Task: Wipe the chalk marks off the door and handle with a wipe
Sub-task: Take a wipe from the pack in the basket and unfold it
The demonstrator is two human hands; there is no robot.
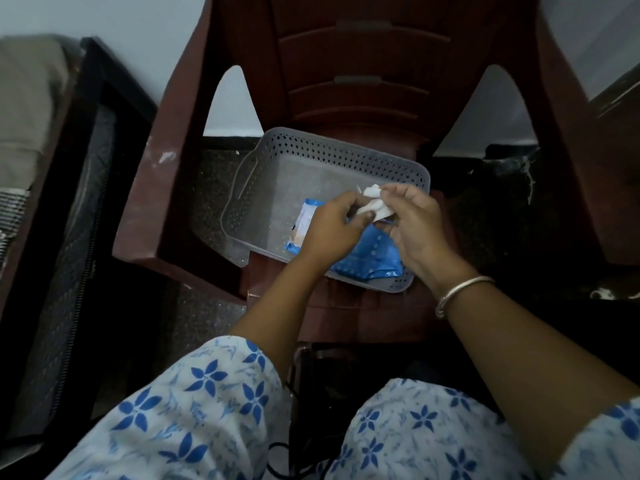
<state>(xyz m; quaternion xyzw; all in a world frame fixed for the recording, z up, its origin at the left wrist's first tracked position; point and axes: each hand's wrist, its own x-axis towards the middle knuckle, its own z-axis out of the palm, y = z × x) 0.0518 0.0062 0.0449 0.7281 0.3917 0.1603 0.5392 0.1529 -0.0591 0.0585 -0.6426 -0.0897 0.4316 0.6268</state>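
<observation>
A white wipe [375, 199] is pinched between both hands above a grey perforated basket [263, 174]. My left hand [334, 225] grips its lower part with thumb and fingers. My right hand [415, 223] holds its upper end between the fingertips. Under the hands, inside the basket, lies a blue wipe packet [369, 259] with a white label at its left end. No door or handle is in view.
The basket rests on the seat of a dark red plastic chair [180, 168] against a pale wall. A dark framed piece of furniture [86, 202] stands to the left. Dark speckled floor lies beneath. A metal bangle [460, 292] circles my right wrist.
</observation>
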